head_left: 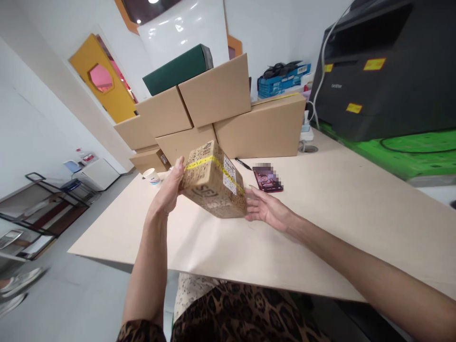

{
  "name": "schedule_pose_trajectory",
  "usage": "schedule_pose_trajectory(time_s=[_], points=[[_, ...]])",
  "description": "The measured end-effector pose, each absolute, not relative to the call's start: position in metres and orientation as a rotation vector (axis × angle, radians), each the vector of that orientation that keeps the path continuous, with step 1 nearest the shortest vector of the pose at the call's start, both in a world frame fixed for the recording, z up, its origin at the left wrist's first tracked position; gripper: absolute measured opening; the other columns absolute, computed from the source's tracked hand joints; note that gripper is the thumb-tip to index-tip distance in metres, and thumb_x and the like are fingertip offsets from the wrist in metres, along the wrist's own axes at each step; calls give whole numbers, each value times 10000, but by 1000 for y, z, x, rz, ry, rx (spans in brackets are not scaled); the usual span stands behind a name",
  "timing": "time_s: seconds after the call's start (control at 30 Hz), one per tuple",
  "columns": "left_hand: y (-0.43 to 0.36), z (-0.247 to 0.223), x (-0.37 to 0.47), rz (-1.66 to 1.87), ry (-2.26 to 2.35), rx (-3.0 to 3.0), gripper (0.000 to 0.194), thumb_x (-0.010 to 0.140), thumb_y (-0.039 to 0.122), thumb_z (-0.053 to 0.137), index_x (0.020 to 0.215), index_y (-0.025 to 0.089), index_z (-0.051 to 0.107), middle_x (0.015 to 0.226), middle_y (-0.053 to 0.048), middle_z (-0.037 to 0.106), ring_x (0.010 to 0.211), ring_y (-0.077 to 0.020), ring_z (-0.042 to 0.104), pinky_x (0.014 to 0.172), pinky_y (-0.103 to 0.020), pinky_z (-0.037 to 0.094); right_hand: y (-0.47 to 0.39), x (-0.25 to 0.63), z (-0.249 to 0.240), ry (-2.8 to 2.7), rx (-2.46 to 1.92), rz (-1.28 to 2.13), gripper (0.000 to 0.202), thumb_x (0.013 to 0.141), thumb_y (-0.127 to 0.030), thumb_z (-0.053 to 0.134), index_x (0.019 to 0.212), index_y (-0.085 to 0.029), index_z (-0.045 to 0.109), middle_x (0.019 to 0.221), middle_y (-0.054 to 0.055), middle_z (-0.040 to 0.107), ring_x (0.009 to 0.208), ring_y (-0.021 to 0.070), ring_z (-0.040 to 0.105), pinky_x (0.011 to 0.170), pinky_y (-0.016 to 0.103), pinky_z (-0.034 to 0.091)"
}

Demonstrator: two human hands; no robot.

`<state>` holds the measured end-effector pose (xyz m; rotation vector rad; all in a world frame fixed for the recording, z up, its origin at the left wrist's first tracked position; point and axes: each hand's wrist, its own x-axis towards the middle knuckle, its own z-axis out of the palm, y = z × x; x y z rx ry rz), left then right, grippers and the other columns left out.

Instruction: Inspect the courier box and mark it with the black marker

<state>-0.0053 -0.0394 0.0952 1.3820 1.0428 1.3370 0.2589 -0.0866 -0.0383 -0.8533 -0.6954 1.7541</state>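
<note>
We hold the yellow-taped brown rectangular cardboard box (214, 184) tilted over the pale flat-topped table (320, 199), our left hand (171, 186) clasping one end, our right hand (266, 208) loosely spread with fingertips at the other, so it could slip if the left grip loosens.

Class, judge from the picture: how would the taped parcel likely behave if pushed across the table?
The parcel is probably fairly stiff, since its faces look largely flat. Its boxy shape suggests sliding rather than rolling. The yellow tape crossing two faces may help it stay closed.
</note>
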Motion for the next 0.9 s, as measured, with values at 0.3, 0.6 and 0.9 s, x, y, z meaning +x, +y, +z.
schedule_pose_trajectory(time_s=[0.3, 0.6, 0.9], points=[[-46, 51, 8, 1021, 979, 1459, 854, 919, 812, 524, 1575, 265, 511, 1656, -132, 499, 1536, -382, 444, 1222, -578, 409, -93, 256, -32, -843, -933, 1776, 258, 1037, -373, 600, 939, -173, 732, 876, 100, 775, 700, 185, 738, 627, 292, 605], [-71, 6, 23, 1202, 928, 1516, 829, 907, 673, 690, 1612, 314, 443, 1736, -66, 385, 1620, -335, 316, 1320, -496, 294, -94, 253, -38, -1056, -898, 1576, 399, 912, -484, 764, 1282, -337, 745, 1345, 53, 722, 1087, 232, 670, 814, 347, 600], [-101, 9, 16, 1345, 1122, 1729, 789, 919, 689, 655, 1555, 236, 543, 1687, -129, 457, 1606, -353, 348, 1326, -518, 282, -100, 249, -39, -1114, -800, 1584, 481, 877, -686, 709, 1127, -282, 782, 1180, 93, 747, 1019, 245, 680, 813, 382, 592]])
